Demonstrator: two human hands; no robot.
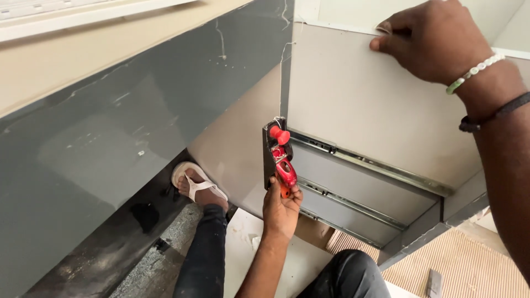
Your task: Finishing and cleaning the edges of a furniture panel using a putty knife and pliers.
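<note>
Down at the front corner of the drawer box (375,105), my left hand (280,207) is gripping a small red plane (281,160), fingers curled tight around its rear handle, and the tool's black body is pressing flat against the grey edge of the panel. Its red knob (279,134) is pointing up, just above my knuckles. Up top, my right hand (436,38) is clamping the upper edge of the pale side panel, fingers pressed together and hooked over the rim, thumb lying along the face. Two bracelets (480,69) are sitting on that wrist. Metal slide rails (364,163) are running along the drawer side just beside the plane. Below, my sandalled foot (196,185) is resting on the floor near the big grey board (110,143).
</note>
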